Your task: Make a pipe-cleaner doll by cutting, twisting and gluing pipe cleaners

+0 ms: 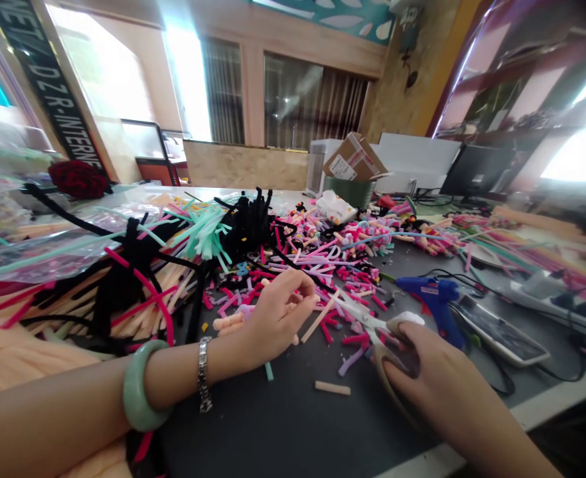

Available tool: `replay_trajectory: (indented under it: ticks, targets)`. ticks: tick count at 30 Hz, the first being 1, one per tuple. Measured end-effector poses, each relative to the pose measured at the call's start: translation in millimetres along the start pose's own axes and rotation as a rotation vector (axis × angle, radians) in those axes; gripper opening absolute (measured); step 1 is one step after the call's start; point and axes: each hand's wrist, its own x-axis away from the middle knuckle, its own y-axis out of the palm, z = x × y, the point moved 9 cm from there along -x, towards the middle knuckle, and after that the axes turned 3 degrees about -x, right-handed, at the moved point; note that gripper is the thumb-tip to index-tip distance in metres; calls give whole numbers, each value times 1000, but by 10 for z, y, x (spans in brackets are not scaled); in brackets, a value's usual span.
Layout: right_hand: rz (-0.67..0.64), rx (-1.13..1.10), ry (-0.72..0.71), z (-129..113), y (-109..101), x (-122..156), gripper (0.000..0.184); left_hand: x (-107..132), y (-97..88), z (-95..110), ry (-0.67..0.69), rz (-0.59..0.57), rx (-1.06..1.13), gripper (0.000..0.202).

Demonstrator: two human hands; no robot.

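My left hand (273,318) is closed in a pinch on a thin peach pipe-cleaner piece (322,317) that sticks out to the right. A jade bangle and a silver bracelet sit on that wrist. My right hand (442,385) grips the beige handles of a pair of scissors (372,325), whose blades point left toward the peach piece. Both hands hover over a dark grey table (283,425). A short peach offcut (332,388) lies on the table between the hands.
A big heap of pink, black, peach and teal pipe cleaners (213,245) covers the table's left and middle. A blue glue gun (435,295) and a phone (496,335) lie right of the scissors. A cardboard box (355,159) and a monitor (476,169) stand at the back.
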Motion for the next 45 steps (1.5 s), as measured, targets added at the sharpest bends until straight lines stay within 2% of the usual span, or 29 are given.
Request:
replay_trajectory:
  ticks: [7,13,16,20,25,28,30,33,35,37,40,45]
  targets:
    - [8,109,-169,-172,50,104,24,29,65,204,195,-62,-109,9]
    - [62,99,-277,-248,69,171,25,66,151,245,169,-140,-54,9]
    - [87,88,-335,-282,76,209,32,91,167,318,234,-151,-114,19]
    - [76,38,-457,-391,59,257,39,122,219,402,321,-215,-105,19]
    - [9,-6,-409,-394,92,167,15,142,276,452,335,-280,-91,16]
    - [7,47,-392,-385,117,114,18,151,303,462,317,-310,-96,16]
    - [65,96,-414,-406,60,116,15,167,335,467,308,-347,-103,16]
    - [260,146,-499,-513,-162,198,13,185,349,482,291,-351,-109,16]
    - [394,98,-606,-635,-323,309,13,191,334,488,255,-321,-87,15]
    - [482,7,-713,-744,-429,422,20,203,340,485,199,-308,-34,15]
    - [521,-76,-778,-836,-456,512,28,231,386,457,89,-319,66,14]
    - [576,-113,-746,-855,-477,581,28,292,482,392,-50,-359,194,9]
